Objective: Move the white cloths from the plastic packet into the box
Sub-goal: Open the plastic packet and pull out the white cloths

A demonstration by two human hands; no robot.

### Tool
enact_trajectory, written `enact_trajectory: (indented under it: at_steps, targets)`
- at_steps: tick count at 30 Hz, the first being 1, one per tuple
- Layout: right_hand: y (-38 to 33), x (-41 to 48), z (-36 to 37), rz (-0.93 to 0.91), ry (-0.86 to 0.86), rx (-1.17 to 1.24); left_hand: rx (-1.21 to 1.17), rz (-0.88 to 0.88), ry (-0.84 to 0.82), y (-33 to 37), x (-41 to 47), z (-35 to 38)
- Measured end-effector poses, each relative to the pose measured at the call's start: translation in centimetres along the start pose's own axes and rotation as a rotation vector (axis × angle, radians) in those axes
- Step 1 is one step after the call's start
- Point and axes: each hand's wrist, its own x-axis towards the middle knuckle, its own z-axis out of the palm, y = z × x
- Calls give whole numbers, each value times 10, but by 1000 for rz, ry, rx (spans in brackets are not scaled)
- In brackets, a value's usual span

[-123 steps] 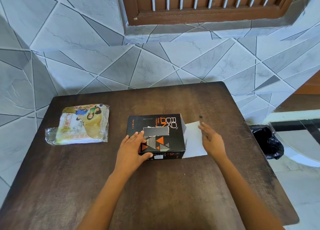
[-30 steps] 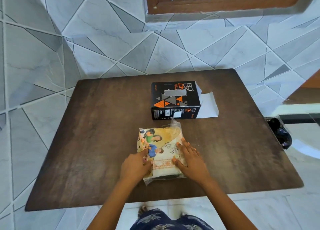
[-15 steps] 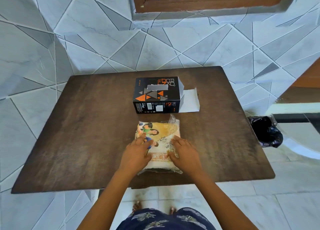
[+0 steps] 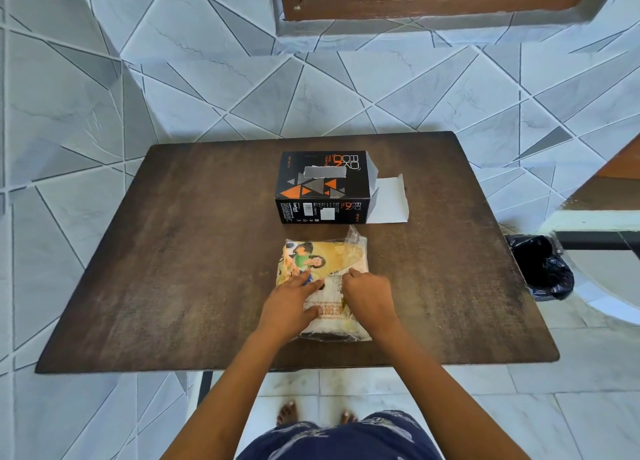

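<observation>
One plastic packet is lying flat on the dark wooden table, near the front edge, with its clear open end crumpled and pointing toward the box. The packet is still full; pale folded cloth is showing through the film at its near end, but the number of cloths inside cannot be counted. Its printed face is showing a yellow ground with cartoon figures and an orange patterned band; the small print is not legible. One black box is sitting just beyond the packet, apart from it, with its right-end flap lying open on the table; the interior is not visible. The box is carrying orange and grey triangles, a strip of grey tape, a barcode label, and lettering that is too small to read with certainty. The left hand is resting flat, fingers extended, on the packet's left half, gripping nothing. The right hand is curling closed, pinching the packet's film at the middle. One black-lined bin is standing right of the table.
</observation>
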Motion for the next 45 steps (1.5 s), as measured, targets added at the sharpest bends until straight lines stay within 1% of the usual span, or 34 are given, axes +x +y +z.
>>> enact_trajectory:
  at_steps: [2,4,6,8,9,10,11,12,13,14,15,16,17,18,19,20,21,25,28,31,33,35,40,45]
  targets:
    - [-1,-1,0,34,43,35,-6,-3,2,0,-1,1]
    - [2,0,3,137,86,212,-10,2,-1,-3,-1,1]
    - [10,0,1,381,128,538,-16,10,-5,-5,-1,-1]
    - [21,-6,-4,649,265,827,-15,24,-9,-7,0,-3]
    - [28,-9,-5,758,332,883,-12,29,-13,-7,1,-4]
    - [32,-13,-6,823,363,881,-6,29,-16,-7,1,-4]
    - [35,-17,-6,843,371,844,4,28,-20,-8,1,-4]
    - [36,-20,-5,823,385,791,19,33,-26,-7,2,-5]
    - [35,-22,-4,757,404,718,36,35,-30,-7,2,-6]
    - [33,-23,-3,652,430,615,57,42,-29,-6,4,-8]
    - [31,-24,-3,506,440,491,77,48,-16,-5,5,-10]
    - [29,-24,-4,343,402,379,93,50,6,-5,7,-12]
    - [27,-24,-6,199,320,306,103,48,27,-5,9,-14]
    - [26,-22,-7,100,199,269,101,37,34,-7,10,-15]
    - [25,-22,-7,64,67,249,90,29,21,-9,12,-15]
    - [26,-23,-4,74,-34,236,73,23,-5,-12,13,-16]
    - [27,-24,0,111,-98,220,57,21,-33,-16,14,-16]
    - [42,-30,12,250,-189,215,49,29,-80,-24,17,-15]
    - [53,-34,21,303,-286,244,56,29,-81,-27,19,-14]
    - [55,-32,27,320,-304,289,51,21,-83,-27,19,-14]
    - [52,-31,26,362,-270,360,50,14,-84,-27,19,-15]
    - [50,-33,24,447,-168,442,50,10,-77,-26,18,-15]
    - [50,-41,20,638,82,542,87,2,-48,-25,18,-15]
    - [51,-44,17,708,176,609,96,-9,-46,-25,19,-15]
